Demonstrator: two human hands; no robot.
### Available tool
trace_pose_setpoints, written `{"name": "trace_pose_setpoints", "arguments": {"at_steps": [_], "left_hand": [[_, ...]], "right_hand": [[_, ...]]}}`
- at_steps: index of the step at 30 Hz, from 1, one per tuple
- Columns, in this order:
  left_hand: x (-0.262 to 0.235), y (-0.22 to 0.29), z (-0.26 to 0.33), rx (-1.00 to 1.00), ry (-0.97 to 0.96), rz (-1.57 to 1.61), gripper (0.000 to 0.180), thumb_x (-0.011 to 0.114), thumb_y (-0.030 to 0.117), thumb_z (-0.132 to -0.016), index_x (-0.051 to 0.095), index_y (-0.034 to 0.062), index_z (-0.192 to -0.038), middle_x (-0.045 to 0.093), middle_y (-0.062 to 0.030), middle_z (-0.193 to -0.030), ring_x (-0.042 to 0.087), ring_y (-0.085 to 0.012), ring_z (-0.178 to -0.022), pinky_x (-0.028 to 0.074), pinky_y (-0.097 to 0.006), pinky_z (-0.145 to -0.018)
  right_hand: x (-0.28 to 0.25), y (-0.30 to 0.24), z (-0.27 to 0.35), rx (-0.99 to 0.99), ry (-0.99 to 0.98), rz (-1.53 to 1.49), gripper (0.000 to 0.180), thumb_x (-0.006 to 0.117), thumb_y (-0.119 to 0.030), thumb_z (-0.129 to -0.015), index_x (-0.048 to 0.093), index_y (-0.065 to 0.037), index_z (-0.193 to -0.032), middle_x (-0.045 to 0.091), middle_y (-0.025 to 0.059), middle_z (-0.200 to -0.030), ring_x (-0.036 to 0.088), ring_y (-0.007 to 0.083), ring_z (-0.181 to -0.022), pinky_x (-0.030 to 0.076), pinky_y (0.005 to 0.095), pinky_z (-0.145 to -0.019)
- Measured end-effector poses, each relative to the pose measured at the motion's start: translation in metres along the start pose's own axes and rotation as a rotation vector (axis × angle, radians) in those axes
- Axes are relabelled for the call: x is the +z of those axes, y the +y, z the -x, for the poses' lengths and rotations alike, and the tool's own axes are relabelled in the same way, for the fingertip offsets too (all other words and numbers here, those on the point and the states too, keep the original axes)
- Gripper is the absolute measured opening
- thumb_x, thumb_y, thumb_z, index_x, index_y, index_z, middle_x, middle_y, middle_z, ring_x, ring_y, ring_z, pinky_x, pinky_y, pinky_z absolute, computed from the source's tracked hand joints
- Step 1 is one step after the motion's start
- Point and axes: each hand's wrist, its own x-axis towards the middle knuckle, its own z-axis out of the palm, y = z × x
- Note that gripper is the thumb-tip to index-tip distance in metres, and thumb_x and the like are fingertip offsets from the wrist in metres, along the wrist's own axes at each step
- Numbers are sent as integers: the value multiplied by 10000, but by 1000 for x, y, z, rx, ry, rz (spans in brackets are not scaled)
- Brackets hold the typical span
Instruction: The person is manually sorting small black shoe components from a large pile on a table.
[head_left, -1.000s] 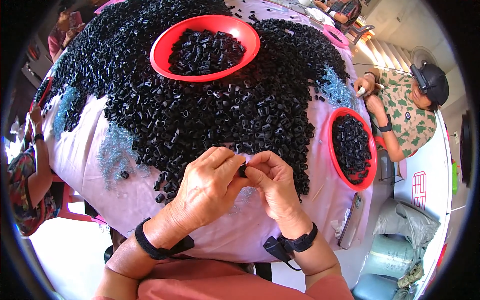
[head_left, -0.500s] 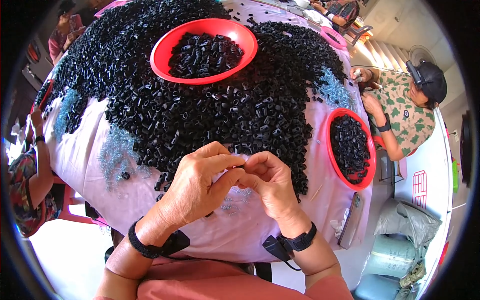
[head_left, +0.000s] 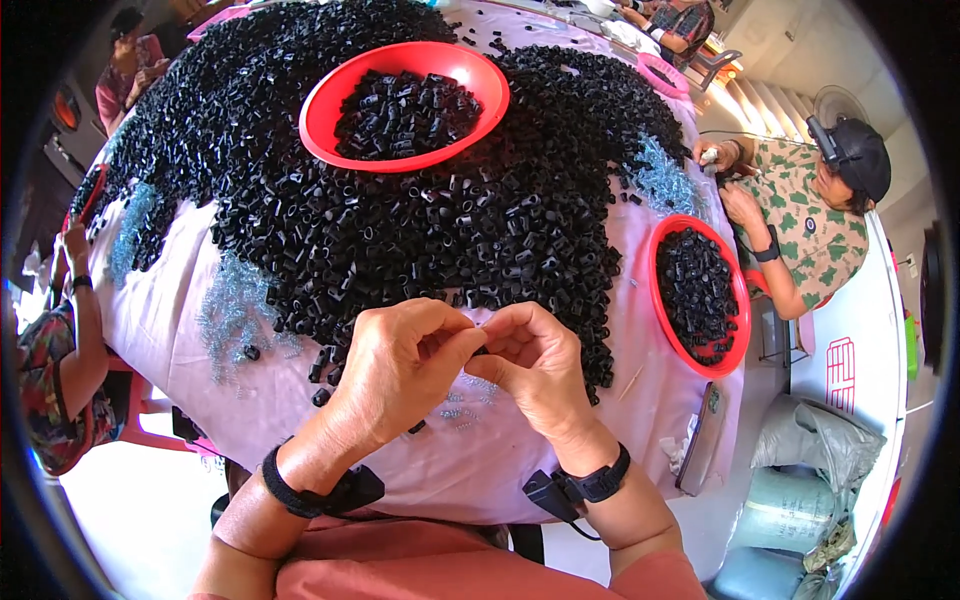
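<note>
My left hand [head_left: 395, 360] and right hand [head_left: 540, 365] meet above the table [head_left: 290, 400], near its close edge. My fingertips are bunched narrow (they hide what's inside, so I cannot tell if they hold anything). Black tubes [head_left: 430, 225] are heaped just past them. A red bowl [head_left: 742, 320] sits near the right edge.

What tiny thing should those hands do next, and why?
Maybe pinch gently and steadily. The left hand and right hand are close together, bent fingers hiding most of what may be between them. The pile of black pieces lies just beyond, so a dropped bit could easily get lost there.
</note>
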Motion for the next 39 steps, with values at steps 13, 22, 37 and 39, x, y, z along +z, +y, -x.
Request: {"name": "trace_pose_setpoints", "arguments": {"at_steps": [13,22,37,39], "left_hand": [[0,-9,1,105,-29,-91,81,684,27,-878,739,-27,-904,692,-109,-765,672,-156,-657,528,-295,-590],[1,-11,-2,147,59,-38,66,682,16,-849,715,-34,-877,672,-146,-750,680,-255,-630,527,-336,-554],[-1,-9,1,380,-62,-267,327,783,85,-774,667,-5,-1066,610,-142,-818,633,-347,-739,527,-433,-618],[1,-10,1,386,-45,-283,331,802,113,-762,672,6,-1047,600,-129,-804,631,-336,-732,529,-424,-616]], "right_hand": [[4,-3,2,68,22,90,312,768,57,-847,596,-2,-1101,673,57,-986,716,130,-843,602,258,-797],[3,-1,2,75,12,31,188,665,39,-938,611,30,-1118,708,108,-1027,736,175,-902,613,274,-798],[3,-3,1,59,101,118,245,700,43,-906,629,15,-1140,720,91,-988,713,132,-910,592,247,-810],[3,-2,1,60,96,107,251,698,50,-904,631,15,-1143,724,92,-988,713,131,-907,593,250,-813]]}}
